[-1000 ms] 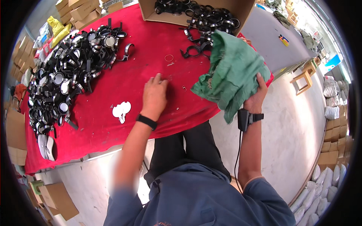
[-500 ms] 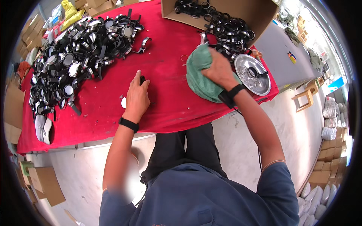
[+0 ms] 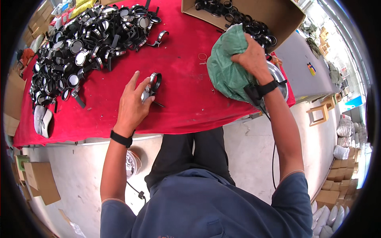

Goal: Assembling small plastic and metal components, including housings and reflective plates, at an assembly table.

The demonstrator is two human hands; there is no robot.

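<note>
My left hand (image 3: 134, 105) is over the red cloth near the table's front edge. Its thumb and middle fingers close around the side of a black-and-silver ring (image 3: 156, 82) that stands tilted up, while the index finger points away. A pale disc-like part shows between the fingers. At the right, my right hand (image 3: 254, 59) grips the top of a crumpled green plastic bag (image 3: 226, 73), thumb on the near side; some fingertips are hidden behind its folds. What the bag contains cannot be seen. Behind it, a shiny metal dish (image 3: 283, 84) is mostly covered.
A large pile of similar black-and-silver rings (image 3: 79, 51) fills the table's left. An open cardboard box (image 3: 283, 22) with more rings stands at the back right. A grey-and-white shoe-like item (image 3: 42, 121) lies at the left edge. A bucket (image 3: 133, 163) sits on the floor.
My left hand has tilted up the ring, which was mostly hidden beneath it. The green bag has shifted and now hides most of the metal dish. The whole view has moved slightly.
</note>
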